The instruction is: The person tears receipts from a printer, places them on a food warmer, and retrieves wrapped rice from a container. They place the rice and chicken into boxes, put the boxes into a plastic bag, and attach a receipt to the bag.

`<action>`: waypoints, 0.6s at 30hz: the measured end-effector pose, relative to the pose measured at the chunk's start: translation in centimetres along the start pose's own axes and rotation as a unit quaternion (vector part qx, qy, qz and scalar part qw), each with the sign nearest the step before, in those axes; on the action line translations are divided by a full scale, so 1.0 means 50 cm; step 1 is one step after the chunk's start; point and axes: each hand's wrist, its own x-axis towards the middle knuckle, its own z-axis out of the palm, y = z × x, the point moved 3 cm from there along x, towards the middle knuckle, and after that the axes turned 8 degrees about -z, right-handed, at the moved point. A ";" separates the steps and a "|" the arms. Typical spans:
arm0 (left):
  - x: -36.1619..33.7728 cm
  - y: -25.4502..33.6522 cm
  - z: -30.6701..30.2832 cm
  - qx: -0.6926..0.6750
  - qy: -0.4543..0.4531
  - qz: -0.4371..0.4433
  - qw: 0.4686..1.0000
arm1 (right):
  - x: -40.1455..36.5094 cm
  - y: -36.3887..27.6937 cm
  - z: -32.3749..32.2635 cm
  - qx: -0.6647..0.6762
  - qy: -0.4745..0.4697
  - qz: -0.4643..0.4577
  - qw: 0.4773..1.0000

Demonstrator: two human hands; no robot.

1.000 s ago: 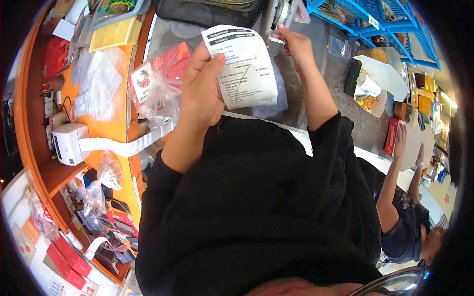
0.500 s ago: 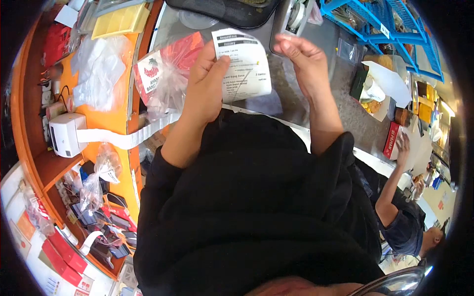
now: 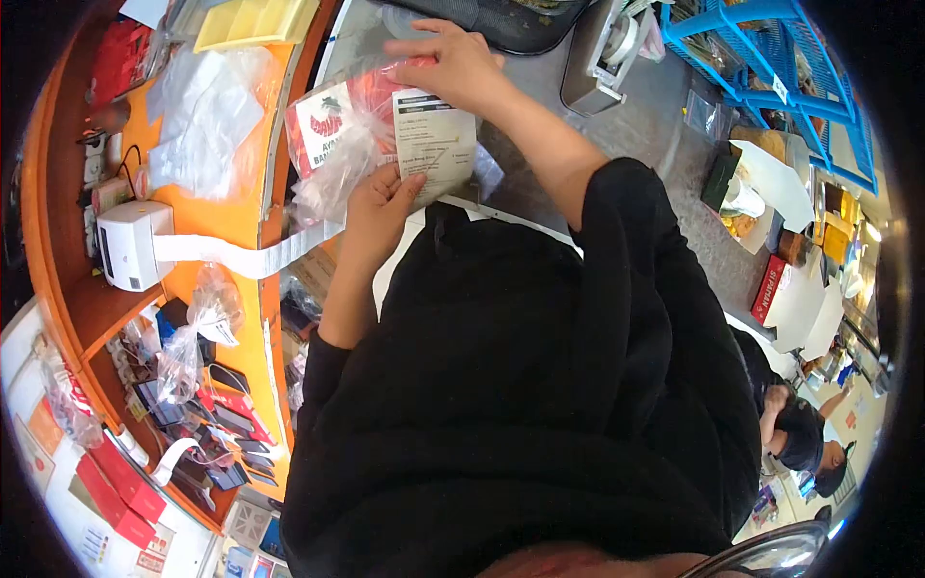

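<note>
A printed delivery receipt is pinched at its lower edge between the thumb and fingers of my left hand. Its top lies against a clear plastic bag holding a red and white food box. My right hand reaches across above the receipt, its fingers stretched out to the left over the bag's far side and red part. Its palm side is hidden.
At the left, a white label printer trails a long paper strip. A tape dispenser and black tray stand behind. Blue baskets and open food boxes are at right. Another person stands far right.
The receipt has moved left and down against the bag. My right hand has swung left across the receipt's top, and my left hand has shifted down to its lower edge.
</note>
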 end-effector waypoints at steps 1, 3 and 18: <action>0.004 -0.007 -0.002 0.003 0.008 0.005 1.000 | 0.000 0.005 0.007 -0.003 0.007 0.024 1.000; 0.002 -0.010 -0.007 0.127 0.057 -0.002 0.990 | 0.014 0.023 -0.011 0.147 0.030 0.069 0.986; 0.109 -0.084 0.258 0.255 -0.061 -0.018 0.965 | -0.195 0.135 -0.284 0.313 0.172 0.429 0.830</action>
